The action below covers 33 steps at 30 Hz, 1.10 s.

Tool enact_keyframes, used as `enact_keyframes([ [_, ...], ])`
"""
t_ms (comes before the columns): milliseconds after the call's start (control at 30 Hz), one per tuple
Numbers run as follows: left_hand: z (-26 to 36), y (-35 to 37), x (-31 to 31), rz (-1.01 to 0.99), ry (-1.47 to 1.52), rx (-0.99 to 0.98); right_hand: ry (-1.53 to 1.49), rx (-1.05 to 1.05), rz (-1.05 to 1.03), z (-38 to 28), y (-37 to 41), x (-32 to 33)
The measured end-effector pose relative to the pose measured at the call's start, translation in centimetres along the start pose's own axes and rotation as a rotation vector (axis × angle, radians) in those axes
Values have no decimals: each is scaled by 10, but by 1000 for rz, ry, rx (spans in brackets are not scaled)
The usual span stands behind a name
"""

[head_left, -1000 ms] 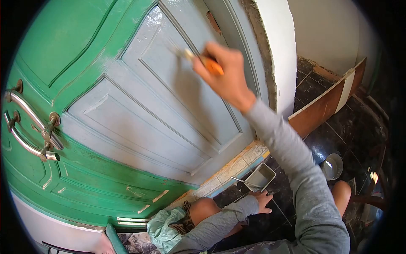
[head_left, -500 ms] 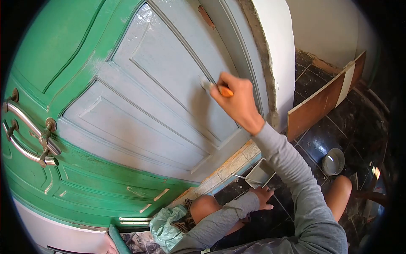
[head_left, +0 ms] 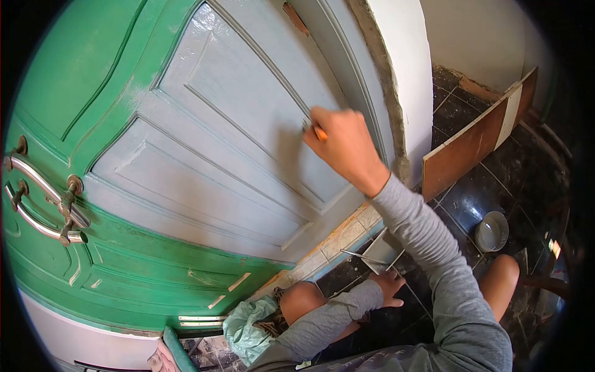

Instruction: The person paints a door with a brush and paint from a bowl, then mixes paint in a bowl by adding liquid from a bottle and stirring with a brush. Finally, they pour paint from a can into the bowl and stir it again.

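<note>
My right hand (head_left: 347,146) is closed around a paintbrush (head_left: 320,132) with an orange handle. Its bristles are at the moulding of the grey-painted part of a door (head_left: 248,118), and the hand casts a shadow on the panel. The rest of this door is green. Lower down, my left hand (head_left: 389,289) has its fingers apart at the near rim of a paint tray (head_left: 382,249) on the dark floor. Part of that tray is hidden behind my right sleeve.
Metal door handles (head_left: 46,189) stick out at left. A brown board (head_left: 468,146) stands on edge at right, near a round container (head_left: 491,231) on dark tiles. A pale green plastic bag (head_left: 248,328) lies by my knee. The rough wall edge (head_left: 390,93) borders the door frame.
My right hand has turned slightly with the brush, so less of the orange handle and bristles shows. My left hand stays by the tray; the view has shifted a little.
</note>
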<state>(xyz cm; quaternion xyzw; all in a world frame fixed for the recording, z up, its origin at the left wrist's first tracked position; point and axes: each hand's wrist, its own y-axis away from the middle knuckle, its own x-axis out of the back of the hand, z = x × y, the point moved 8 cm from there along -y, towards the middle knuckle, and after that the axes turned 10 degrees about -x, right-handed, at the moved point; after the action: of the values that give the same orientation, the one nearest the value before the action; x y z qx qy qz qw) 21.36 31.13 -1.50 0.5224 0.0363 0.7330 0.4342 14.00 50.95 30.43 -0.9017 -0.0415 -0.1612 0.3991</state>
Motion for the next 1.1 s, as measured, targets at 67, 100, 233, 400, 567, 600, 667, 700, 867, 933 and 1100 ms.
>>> enact_keyframes([
  [67,5,0,-4,15,48,-46,94,103,29,-19,-34,12],
  [100,3,-1,-7,22,67,-35,66,210,69,-33,-63,15],
  [233,-6,-8,1,56,81,8,19,290,129,-95,-155,64],
  [400,-13,-3,6,125,56,15,-260,509,551,-63,-82,62],
  [567,6,3,15,-170,32,91,-77,236,125,100,123,-65],
  [600,9,3,14,-129,32,79,-40,108,-14,129,161,-81],
  [667,15,5,12,-54,24,55,11,-64,-199,153,187,-96],
  [700,17,6,12,-77,31,58,31,-108,-249,152,182,-93],
  [867,4,-15,-10,-33,-57,-16,-173,143,35,51,27,-9],
  [933,7,-14,0,13,-70,-71,-280,222,215,29,10,6],
  [1100,16,-19,10,-43,-9,-76,-241,91,182,96,112,-61],
])
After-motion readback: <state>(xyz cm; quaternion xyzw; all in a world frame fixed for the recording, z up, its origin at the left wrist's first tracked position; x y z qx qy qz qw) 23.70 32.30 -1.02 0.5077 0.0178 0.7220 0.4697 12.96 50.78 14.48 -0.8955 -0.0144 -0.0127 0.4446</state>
